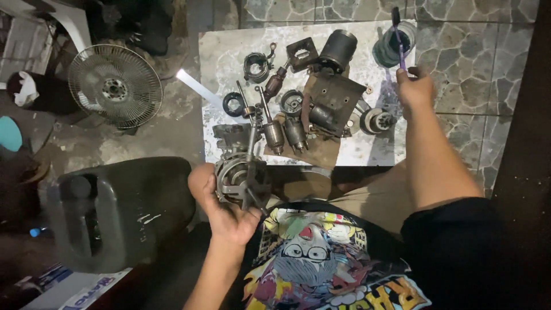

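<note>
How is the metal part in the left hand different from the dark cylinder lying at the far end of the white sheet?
The metal housing is gripped in the left hand above the lap; the dark cylinder lies untouched on the white sheet. The housing is open and ribbed, with gaps in its frame; the cylinder looks smooth and closed along its side. The housing is greyish and shiny, the cylinder nearly black. Both are round metal machine parts.

Dim stone-tiled floor (476,46), fan (115,86)
</note>
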